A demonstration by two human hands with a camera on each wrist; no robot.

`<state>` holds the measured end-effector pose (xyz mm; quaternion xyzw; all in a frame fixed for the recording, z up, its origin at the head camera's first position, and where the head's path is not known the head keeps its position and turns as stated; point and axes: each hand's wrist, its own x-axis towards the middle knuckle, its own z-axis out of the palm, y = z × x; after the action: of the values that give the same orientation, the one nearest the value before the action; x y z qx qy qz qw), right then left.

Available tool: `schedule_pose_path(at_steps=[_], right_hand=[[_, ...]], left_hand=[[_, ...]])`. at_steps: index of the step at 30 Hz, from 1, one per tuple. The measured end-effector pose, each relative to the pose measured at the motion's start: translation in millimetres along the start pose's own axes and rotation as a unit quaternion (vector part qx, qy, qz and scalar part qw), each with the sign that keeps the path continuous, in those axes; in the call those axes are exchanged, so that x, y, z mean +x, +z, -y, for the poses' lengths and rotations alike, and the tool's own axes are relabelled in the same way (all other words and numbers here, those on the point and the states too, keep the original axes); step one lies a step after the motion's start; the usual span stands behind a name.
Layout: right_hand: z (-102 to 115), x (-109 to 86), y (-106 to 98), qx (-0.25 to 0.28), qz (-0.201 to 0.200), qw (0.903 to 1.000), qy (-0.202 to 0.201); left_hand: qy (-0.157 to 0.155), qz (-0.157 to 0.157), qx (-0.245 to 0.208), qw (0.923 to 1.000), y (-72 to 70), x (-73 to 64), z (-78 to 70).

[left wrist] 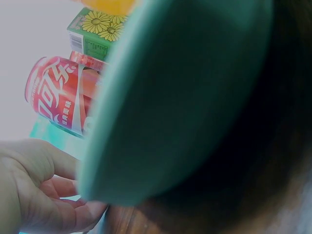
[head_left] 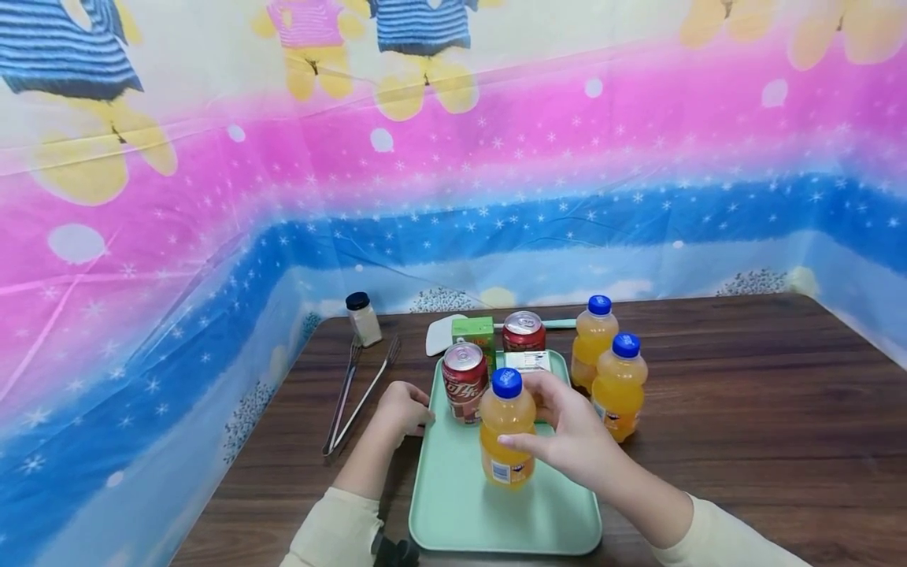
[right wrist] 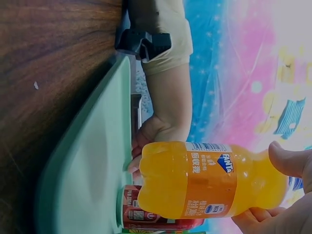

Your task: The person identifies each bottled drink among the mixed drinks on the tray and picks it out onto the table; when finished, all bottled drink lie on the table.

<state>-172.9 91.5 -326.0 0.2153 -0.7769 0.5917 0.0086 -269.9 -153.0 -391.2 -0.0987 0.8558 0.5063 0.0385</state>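
Note:
My right hand point(head_left: 581, 433) holds a Fanta bottle point(head_left: 505, 429) with orange drink and a blue cap, upright over the light green tray point(head_left: 460, 516). In the right wrist view, the bottle's point(right wrist: 209, 183) base appears raised off the tray. My left hand point(head_left: 405, 409) grips the tray's left edge, fingers curled at the rim in the left wrist view. On the tray, near that hand, stands a red cola can point(head_left: 464, 386). Behind it are a green carton point(head_left: 475, 331), a second red can point(head_left: 523, 332) and a small white-labelled item point(head_left: 527, 361), partly hidden.
Two more orange drink bottles point(head_left: 594, 340) with blue caps stand right of the tray. Metal tongs point(head_left: 345, 405) and a black-capped shaker jar point(head_left: 364, 321) are on the left. A white spatula point(head_left: 441, 335) lies behind the tray. Patterned cloth point(head_left: 496, 236) encloses the wooden table point(head_left: 744, 409).

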Motion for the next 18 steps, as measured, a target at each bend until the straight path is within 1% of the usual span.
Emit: schedule_pose_path(at_steps=[4,7,11,18], right_hand=[[3,-6.5,-3,0.013,0.008,0.9999,0.006],[4,-11.4,-6,0.018,0.010,0.9998,0.002],[3,-17.8,-11,0.027,0.017,0.9994,-0.013],[2,-30.0,-20,0.044,0.028,0.9982,-0.032]], left_hand=[[-0.003,0.003,-0.002,1.0000,1.1,-0.9,-0.1],[-0.001,0.004,-0.002,1.0000,0.7,-1.6,-0.7],[0.005,0.004,0.001,1.0000,-0.5,-2.7,-1.8],[0.000,0.003,0.006,1.0000,-1.9,-3.6,-2.5]])
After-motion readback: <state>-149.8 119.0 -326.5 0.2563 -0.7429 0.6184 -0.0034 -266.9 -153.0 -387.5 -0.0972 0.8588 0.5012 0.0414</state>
